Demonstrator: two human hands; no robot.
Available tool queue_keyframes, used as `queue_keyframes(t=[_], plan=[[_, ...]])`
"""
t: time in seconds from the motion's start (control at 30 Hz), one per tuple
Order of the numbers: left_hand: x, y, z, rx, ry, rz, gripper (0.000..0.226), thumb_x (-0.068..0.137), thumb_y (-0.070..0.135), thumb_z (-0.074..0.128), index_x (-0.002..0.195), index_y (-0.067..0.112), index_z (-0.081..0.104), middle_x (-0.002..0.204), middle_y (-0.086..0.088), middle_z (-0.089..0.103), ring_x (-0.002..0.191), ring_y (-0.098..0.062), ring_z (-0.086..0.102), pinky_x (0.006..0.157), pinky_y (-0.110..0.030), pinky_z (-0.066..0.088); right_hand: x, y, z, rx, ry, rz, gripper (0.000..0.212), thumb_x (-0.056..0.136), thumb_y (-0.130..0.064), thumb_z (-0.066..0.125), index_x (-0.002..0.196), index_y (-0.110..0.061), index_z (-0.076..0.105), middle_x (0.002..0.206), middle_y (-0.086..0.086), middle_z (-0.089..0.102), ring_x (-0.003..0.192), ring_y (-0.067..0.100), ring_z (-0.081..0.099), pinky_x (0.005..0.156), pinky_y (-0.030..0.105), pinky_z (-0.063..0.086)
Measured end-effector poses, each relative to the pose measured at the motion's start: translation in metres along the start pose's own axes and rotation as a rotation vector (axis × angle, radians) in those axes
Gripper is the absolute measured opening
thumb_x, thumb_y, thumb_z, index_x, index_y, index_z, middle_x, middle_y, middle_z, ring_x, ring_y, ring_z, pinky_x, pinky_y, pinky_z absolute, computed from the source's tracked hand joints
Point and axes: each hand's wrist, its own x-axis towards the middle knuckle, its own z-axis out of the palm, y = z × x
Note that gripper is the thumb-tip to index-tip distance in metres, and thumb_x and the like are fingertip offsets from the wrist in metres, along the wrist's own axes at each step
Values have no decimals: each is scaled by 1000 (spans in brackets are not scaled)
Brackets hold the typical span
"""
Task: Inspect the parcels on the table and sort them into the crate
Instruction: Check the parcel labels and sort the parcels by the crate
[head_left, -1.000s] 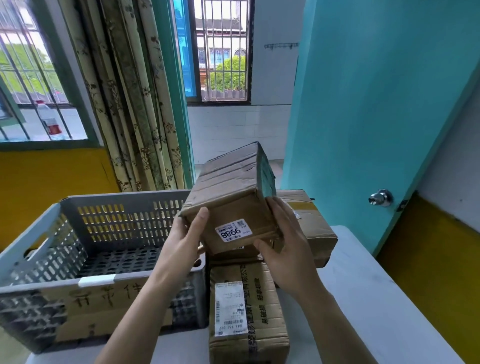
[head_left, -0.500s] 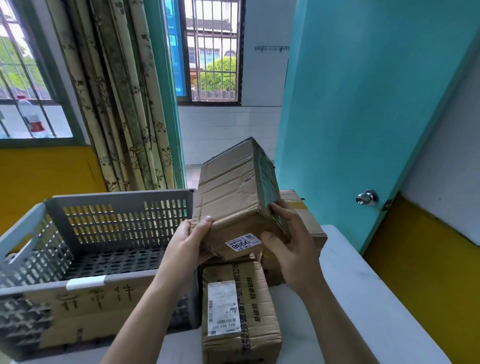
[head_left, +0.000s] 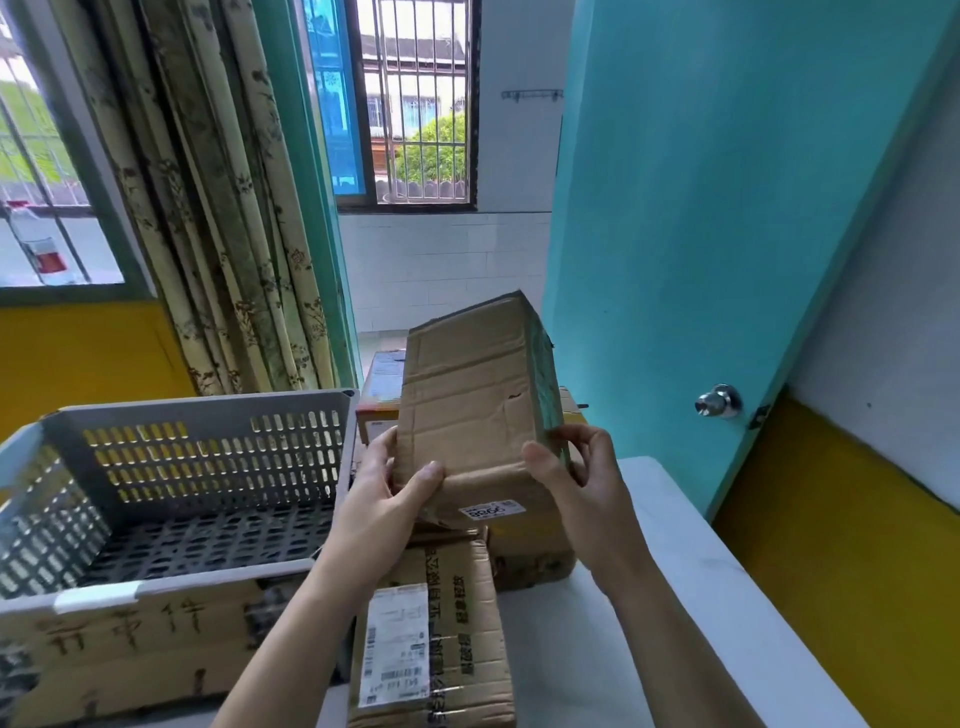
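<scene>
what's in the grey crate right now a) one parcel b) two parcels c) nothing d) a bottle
c: the crate shows only its bare slotted floor, while the held parcel is up in both hands, left hand and right hand, beside it.

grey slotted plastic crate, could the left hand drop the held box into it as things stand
Probably yes. The grey slotted plastic crate sits open-topped just left of the left hand, and nothing shows inside it. The brown cardboard box with the small white sticker is held above rim height, also gripped by the right hand.
</scene>
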Motion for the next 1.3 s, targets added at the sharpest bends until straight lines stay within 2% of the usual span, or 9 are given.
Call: queue_keyframes(t=[0.13, 0.23, 0.33, 0.47, 0.57, 0.8, 1.0, 1.13, 1.3], plan=[[7, 1, 29, 128, 67, 90, 76, 92, 41, 74, 156, 38, 31, 145, 6, 53, 131, -11, 55, 111, -36, 48, 6, 9, -16, -112, 42, -90, 70, 63, -66, 70, 125, -44, 45, 124, -26, 57, 116, 3, 58, 84, 10, 50], [9, 16, 55, 144, 96, 141, 82, 84, 66, 66, 154, 36, 36, 145, 13, 47, 125, 4, 50, 97, -13, 41, 8, 11, -22, -232, 49, -223, 89, 57, -75, 71, 134, -60, 30, 152, -22, 40, 136, 1, 45, 101, 18, 48], [15, 26, 77, -6, -4, 28, 112, 65, 87, 67, 157, 46, 19, 157, 12, 40, 134, -4, 50, 96, -16, 43, 11, 13, -32, -358, 43, -305, 107, 58, -85, 67, 148, -59, 14, 165, -23, 15, 150, 1, 23, 113, 25, 35], [26, 33, 93, -180, -59, -77, 88, 73, 68, 68, 148, 48, 28, 137, 6, 63, 110, -16, 70, 73, -21, 60, 18, 9, -59, -118, 75, -268, 66, 82, -69, 61, 141, -61, 31, 146, -39, 42, 131, -14, 45, 100, 11, 45], [36, 30, 106, -323, -109, -126, 79, 77, 68, 72, 146, 43, 43, 129, 0, 72, 110, -27, 73, 78, -41, 61, 33, 14, -86, 52, 155, -160, 50, 89, -65, 51, 137, -53, 44, 137, -29, 58, 123, -13, 54, 96, 8, 45], [44, 26, 139, -506, -233, -227, 51, 96, 54, 45, 126, 16, 63, 111, -14, 78, 97, -29, 75, 92, -50, 56, 63, 48, -116, 82, -32, 245, 121, 48, -105, 46, 148, -37, 46, 151, -9, 52, 136, 14, 52, 114, 47, 44], [66, 17, 166, -413, -150, -160, 29, 104, 33, 55, 132, 31, 62, 126, -11, 73, 106, -26, 74, 95, -48, 57, 68, 49, -141, 60, 55, 166, 43, 84, -68, 52, 117, -40, 54, 126, -6, 65, 112, 16, 67, 97, 39, 58], [77, 17, 181, -134, -67, 96, 57, 104, 25, 60, 142, 61, 37, 144, 2, 57, 126, -19, 63, 104, -51, 54, 73, 49, -158, -2, 123, 145, 63, 89, -54, 56, 144, -28, 44, 133, -8, 56, 123, 23, 61, 100, 44, 56], [84, 29, 223, 87, -103, 153, 53, 101, 55, 52, 152, 49, 38, 169, 10, 19, 156, -19, 23, 127, -42, 19, 86, 52, -186, -28, 194, 107, 42, 95, -44, 58, 135, -34, 47, 126, -11, 59, 119, 22, 63, 97, 45, 57]])
